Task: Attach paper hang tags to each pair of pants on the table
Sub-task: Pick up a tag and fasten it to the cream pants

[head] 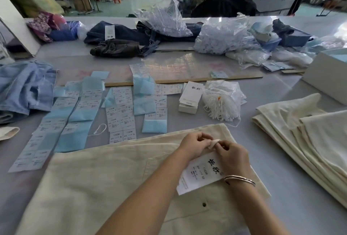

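A cream pair of pants lies flat in front of me. At its waistband, my left hand and my right hand meet, both pinching a belt loop between curled fingers. A white paper hang tag with black characters lies on the pants under my right wrist. Whether a string runs through the loop is hidden by my fingers.
Folded cream pants are stacked at the right. A stack of hang tags, a bag of white strings and sticker sheets lie beyond the pants. Blue jeans sit at left; dark jeans and plastic bags at the back.
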Tool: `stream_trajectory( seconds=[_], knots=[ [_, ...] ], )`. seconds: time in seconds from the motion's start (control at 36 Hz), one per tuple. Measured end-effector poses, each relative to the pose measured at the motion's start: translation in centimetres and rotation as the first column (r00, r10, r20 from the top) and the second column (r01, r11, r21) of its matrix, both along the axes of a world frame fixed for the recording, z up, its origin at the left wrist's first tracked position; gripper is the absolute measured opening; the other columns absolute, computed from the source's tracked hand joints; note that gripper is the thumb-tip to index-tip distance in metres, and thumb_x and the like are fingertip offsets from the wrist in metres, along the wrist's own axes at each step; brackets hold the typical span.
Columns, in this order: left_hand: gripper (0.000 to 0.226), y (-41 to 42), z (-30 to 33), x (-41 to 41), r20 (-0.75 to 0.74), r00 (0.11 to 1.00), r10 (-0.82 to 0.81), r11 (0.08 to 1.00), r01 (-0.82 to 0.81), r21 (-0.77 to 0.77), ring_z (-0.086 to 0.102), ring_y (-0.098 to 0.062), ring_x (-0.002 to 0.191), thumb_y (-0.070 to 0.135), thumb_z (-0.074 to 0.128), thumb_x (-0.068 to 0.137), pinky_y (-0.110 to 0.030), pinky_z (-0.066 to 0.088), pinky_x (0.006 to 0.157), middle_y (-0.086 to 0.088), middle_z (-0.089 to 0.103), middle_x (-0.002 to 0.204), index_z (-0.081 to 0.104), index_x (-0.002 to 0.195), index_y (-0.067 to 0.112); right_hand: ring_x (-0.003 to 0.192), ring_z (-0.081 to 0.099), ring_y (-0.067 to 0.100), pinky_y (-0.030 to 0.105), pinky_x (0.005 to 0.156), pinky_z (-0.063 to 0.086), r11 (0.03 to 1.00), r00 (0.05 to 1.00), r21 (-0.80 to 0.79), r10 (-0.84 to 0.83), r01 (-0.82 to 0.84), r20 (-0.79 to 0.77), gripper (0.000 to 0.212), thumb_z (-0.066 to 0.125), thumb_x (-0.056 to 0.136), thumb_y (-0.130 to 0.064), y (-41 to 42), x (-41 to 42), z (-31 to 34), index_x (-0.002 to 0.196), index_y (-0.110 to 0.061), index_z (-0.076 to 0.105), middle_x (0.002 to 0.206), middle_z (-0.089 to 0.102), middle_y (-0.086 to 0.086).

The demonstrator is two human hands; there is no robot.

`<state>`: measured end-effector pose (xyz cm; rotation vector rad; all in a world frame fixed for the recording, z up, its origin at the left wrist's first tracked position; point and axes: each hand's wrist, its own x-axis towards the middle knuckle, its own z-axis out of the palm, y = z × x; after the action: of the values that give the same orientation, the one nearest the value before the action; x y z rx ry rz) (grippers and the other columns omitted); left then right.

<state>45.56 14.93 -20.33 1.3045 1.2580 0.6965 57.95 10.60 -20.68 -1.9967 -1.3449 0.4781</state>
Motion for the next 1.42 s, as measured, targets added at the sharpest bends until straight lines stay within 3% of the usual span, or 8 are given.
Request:
stream_trajectory(
  seconds=[0.11,0.36,0.81,1.0,1.11,1.19,1.28,1.42],
  knots=[
    [0.028,0.2,0.1,-0.1,0.050,0.999,0.005,0.998,-0.002,-0.056,0.059,-0.015,0.089,0.019,0.065,0.091,-0.019,0.049,0.071,-0.005,0.059,0.102,0.061,0.118,0.018,0.069,0.059,0.015,0.024,0.056,0.037,0.998,0.998,0.059,0.011,-0.008,-0.057,0.009,0.066,0.084,-0.028,-0.2,-0.1,-0.4,0.078,-0.031,0.073,0.070,0.064,-0.005],
    [0.013,0.3,-0.4,0.5,0.079,0.995,0.064,0.997,-0.062,-0.035,0.058,-0.009,0.078,0.018,0.067,0.089,-0.022,0.048,0.072,0.007,0.062,0.081,0.063,0.080,0.027,0.066,0.058,0.011,0.018,0.055,0.038,0.996,0.994,0.066,0.064,-0.058,-0.088,0.008,0.068,0.085,-0.026,-0.2,0.3,-0.4,0.082,-0.032,0.074,0.070,0.065,-0.007],
    [0.009,-0.1,0.1,0.3,0.049,0.998,0.036,0.999,-0.035,-0.022,0.063,-0.016,0.093,0.018,0.065,0.091,-0.028,0.053,0.085,0.000,0.067,0.094,0.070,0.098,0.018,0.061,0.052,-0.010,0.005,0.054,0.039,0.991,0.991,0.085,0.111,-0.105,-0.071,0.008,0.073,0.082,-0.021,-0.7,0.5,0.9,0.086,-0.026,0.077,0.061,0.059,-0.020],
    [0.006,-0.2,-0.2,0.7,0.072,0.990,0.124,0.992,-0.122,-0.031,0.061,-0.013,0.085,0.021,0.061,0.093,-0.030,0.051,0.089,0.006,0.065,0.084,0.063,0.088,0.022,0.061,0.060,0.004,0.021,0.060,0.044,0.979,0.966,-0.039,0.189,-0.199,-0.177,0.015,0.063,0.089,-0.019,-1.6,1.9,1.9,0.099,-0.024,0.072,0.068,0.066,-0.007],
    [0.012,-0.1,0.4,0.5,0.211,0.949,0.236,0.967,-0.207,-0.149,0.060,-0.015,0.079,0.017,0.057,0.096,-0.035,0.057,0.081,-0.002,0.066,0.088,0.063,0.086,0.016,0.049,0.055,0.005,0.014,0.047,0.043,0.988,0.793,-0.002,0.125,-0.157,-0.597,0.026,0.052,0.090,0.007,-3.4,3.7,3.1,0.101,-0.009,0.069,0.061,0.067,0.002],
    [0.012,-0.3,1.6,0.1,0.386,0.873,0.298,0.945,-0.212,-0.249,0.054,-0.011,0.077,0.012,0.053,0.098,-0.018,0.053,0.052,-0.006,0.064,0.094,0.061,0.089,0.009,0.059,0.065,0.015,0.017,0.055,0.053,0.989,0.579,0.036,0.113,-0.142,-0.807,0.027,0.046,0.092,0.009,-4.6,4.0,4.2,0.098,-0.005,0.069,0.073,0.071,0.012],
    [0.010,-0.6,2.1,-0.5,0.389,0.884,0.258,0.965,-0.212,-0.157,0.055,-0.009,0.081,0.017,0.051,0.099,-0.010,0.047,0.054,0.003,0.070,0.090,0.060,0.094,0.014,0.073,0.071,0.022,0.022,0.064,0.057,0.984,0.409,0.102,0.154,-0.146,-0.900,0.037,0.039,0.089,0.018,-5.1,3.6,5.3,0.091,-0.001,0.071,0.085,0.072,0.020],
    [0.009,-1.8,2.8,-0.9,0.402,0.907,0.124,0.988,-0.149,0.030,0.058,0.001,0.065,0.017,0.054,0.097,-0.009,0.046,0.061,0.004,0.066,0.080,0.062,0.093,0.016,0.080,0.072,0.017,0.018,0.069,0.056,0.960,0.440,0.204,0.271,-0.194,-0.856,0.036,0.057,0.071,0.019,-4.5,2.4,6.2,0.079,-0.009,0.078,0.087,0.073,0.017]
  ],
)
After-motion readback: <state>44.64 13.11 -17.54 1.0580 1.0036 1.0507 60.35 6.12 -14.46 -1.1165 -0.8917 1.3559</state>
